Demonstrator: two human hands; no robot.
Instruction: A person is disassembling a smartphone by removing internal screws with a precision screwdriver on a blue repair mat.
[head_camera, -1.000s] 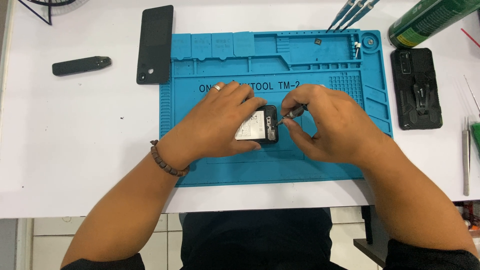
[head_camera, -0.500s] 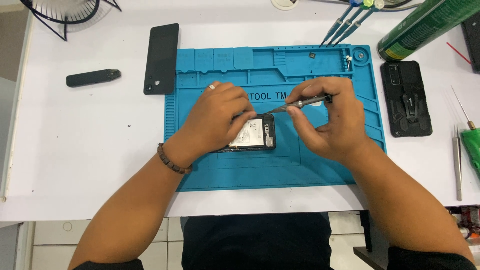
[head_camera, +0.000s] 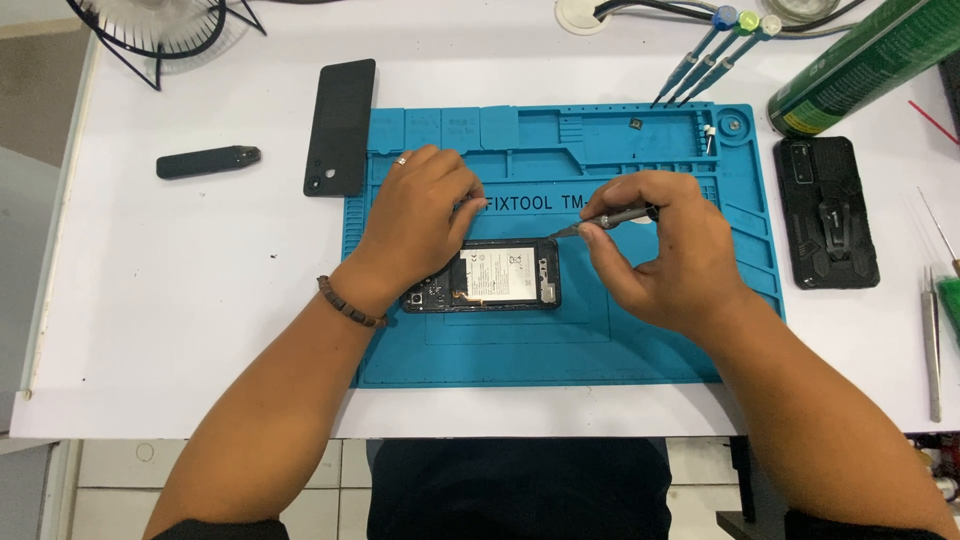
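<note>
1. Blue repair mat (head_camera: 640, 340) on white table (head_camera: 180, 300) – keeps parts corralled.
2. Opened phone (head_camera: 495, 275) lies mid-mat, back off; left hand (head_camera: 420, 215) fingers pressed on its left end, steadying.
3. Right hand (head_camera: 665, 255) fingers pinched on screwdriver (head_camera: 605, 218), tip at phone's top-right edge – vs 0.5 s ago, lowered closer.

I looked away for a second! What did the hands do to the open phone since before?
The right hand lifted its screwdriver off the phone, tip now at the top right corner. The left hand slid back, uncovering the phone, and still touches its left end. The phone stayed on the blue mat; the black back cover did not move.
</note>
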